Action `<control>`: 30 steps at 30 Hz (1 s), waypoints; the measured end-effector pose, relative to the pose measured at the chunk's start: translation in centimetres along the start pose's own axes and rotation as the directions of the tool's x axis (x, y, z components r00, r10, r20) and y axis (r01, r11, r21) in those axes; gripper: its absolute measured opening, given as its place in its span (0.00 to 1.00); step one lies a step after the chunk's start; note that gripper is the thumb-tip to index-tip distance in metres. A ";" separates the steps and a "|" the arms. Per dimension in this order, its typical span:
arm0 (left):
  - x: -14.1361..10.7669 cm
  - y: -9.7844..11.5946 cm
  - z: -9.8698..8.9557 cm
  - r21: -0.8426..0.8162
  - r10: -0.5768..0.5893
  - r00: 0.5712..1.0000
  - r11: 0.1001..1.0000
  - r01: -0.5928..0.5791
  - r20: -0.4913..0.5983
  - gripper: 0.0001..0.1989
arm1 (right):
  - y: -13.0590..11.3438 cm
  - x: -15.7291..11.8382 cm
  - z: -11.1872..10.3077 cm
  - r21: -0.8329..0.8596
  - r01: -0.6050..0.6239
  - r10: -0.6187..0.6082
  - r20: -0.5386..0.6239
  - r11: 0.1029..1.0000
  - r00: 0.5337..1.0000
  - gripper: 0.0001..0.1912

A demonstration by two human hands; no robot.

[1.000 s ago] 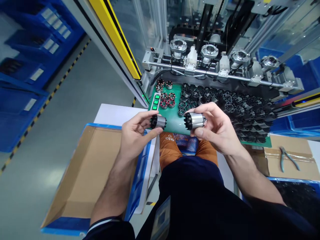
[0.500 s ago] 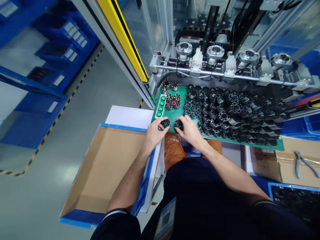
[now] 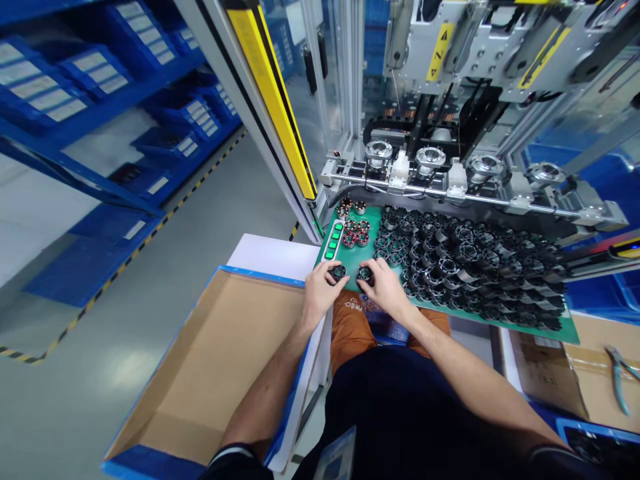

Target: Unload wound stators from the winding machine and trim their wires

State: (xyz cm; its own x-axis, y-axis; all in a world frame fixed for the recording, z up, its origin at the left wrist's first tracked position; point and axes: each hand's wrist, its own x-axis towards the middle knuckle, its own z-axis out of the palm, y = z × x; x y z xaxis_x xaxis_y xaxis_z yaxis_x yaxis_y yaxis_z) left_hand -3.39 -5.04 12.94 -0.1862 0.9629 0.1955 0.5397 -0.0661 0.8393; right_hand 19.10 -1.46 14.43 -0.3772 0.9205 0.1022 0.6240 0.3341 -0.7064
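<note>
Near the front left edge of the green work surface (image 3: 367, 263), my left hand (image 3: 320, 288) has its thumb and fingers closed round a black motor stator core (image 3: 339, 272). A second black stator core (image 3: 365, 273) is gripped by my right hand (image 3: 384, 285), a short gap to the right of the first. Behind the hands sit several copper-wound stators (image 3: 356, 233). Beside them is a panel of green buttons (image 3: 333, 241). Many black stator cores (image 3: 450, 257) are stacked in rows to the right of my right hand.
A winding machine with round metal holders (image 3: 430, 157) on a rail stands behind the surface. Its yellow-striped post (image 3: 277, 100) rises at the left. A cardboard-lined blue tray (image 3: 235, 353) lies left of my body. Pliers (image 3: 619, 380) rest on a cardboard box at the right.
The head view has tilted up, so the surface and hands sit lower in the picture and more of the machine shows. Both hands keep hold of their stator cores in about the same place.
</note>
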 end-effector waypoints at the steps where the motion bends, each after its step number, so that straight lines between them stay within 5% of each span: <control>1: 0.1 0.1 -0.1 0.001 -0.004 1.000 1.000 0.004 0.007 0.17 | 0.0 0.0 0.1 0.003 0.003 -0.003 0.008 1.000 1.000 0.17; 12: 0.2 -0.8 1.4 -0.135 -0.052 0.997 0.989 0.060 0.062 0.19 | -0.3 -0.9 0.1 0.079 0.045 -0.041 -0.054 0.996 0.998 0.12; 18: -0.4 -0.4 2.6 -0.233 -0.055 0.998 0.971 0.051 -0.012 0.17 | -1.0 -1.5 -0.3 0.109 0.074 -0.063 -0.098 0.991 0.993 0.20; 23: 0.0 0.5 2.1 -0.207 0.005 0.999 0.978 -0.014 -0.040 0.10 | -1.4 -1.4 -0.5 0.122 0.081 -0.064 -0.144 0.989 0.988 0.21; 26: 0.3 0.3 1.6 -0.188 0.009 0.998 0.982 -0.021 -0.066 0.16 | -1.1 -1.1 -0.4 0.122 0.101 -0.078 -0.182 0.987 0.980 0.25; 30: 0.3 -0.5 0.7 -0.084 0.033 0.995 0.996 -0.041 -0.095 0.20 | -0.2 -0.7 0.2 0.077 0.119 -0.102 -0.198 0.990 0.975 0.16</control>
State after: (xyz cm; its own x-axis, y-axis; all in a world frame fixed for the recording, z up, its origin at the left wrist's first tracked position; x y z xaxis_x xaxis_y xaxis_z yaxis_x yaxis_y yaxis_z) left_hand -3.11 -4.54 12.17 -0.2458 0.9308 0.2704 0.4758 -0.1272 0.8703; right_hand 19.10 -2.16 14.35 -0.2955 0.9034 0.3106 0.5200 0.4248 -0.7410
